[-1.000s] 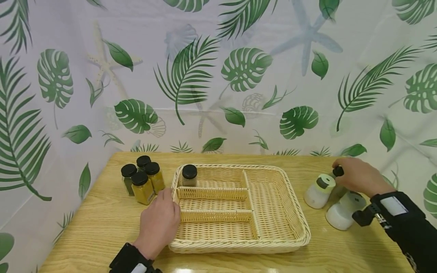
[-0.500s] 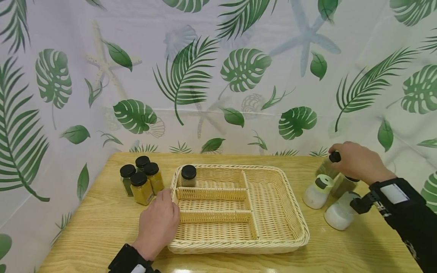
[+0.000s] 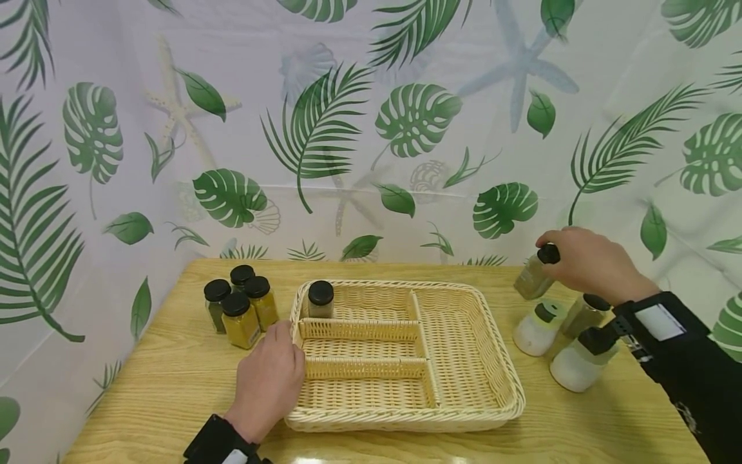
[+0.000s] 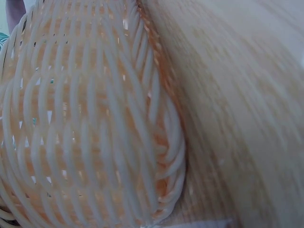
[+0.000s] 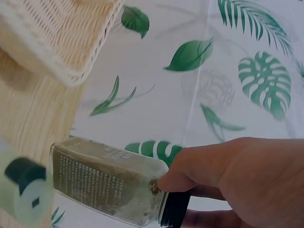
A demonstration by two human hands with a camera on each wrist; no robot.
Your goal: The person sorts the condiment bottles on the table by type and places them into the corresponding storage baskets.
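Note:
My right hand [image 3: 597, 264] pinches the black cap of a glass spice jar [image 3: 533, 278] filled with brown powder. The jar is tilted, at the table's back right; printed text shows on its side in the right wrist view, where thumb and fingers close around the cap. My left hand [image 3: 269, 377] grips the left rim of a divided wicker basket [image 3: 406, 419]. Only the woven basket wall [image 4: 71, 109] and the table appear in the left wrist view. One black-capped spice jar [image 3: 321, 300] stands in the basket's back left compartment.
Several black-capped spice jars [image 3: 241, 322] with yellow and dark contents cluster left of the basket. To its right stand a white-filled shaker [image 3: 539, 332] with a pale green lid, another white-filled container [image 3: 574, 368] and a further brown spice jar [image 3: 585, 316]. A leaf-print cloth [image 3: 429, 212] hangs behind.
My right hand has lifted the spice jar from behind the white containers and carried it up and left. Another brown jar has come into view there. The left hand stays on the basket.

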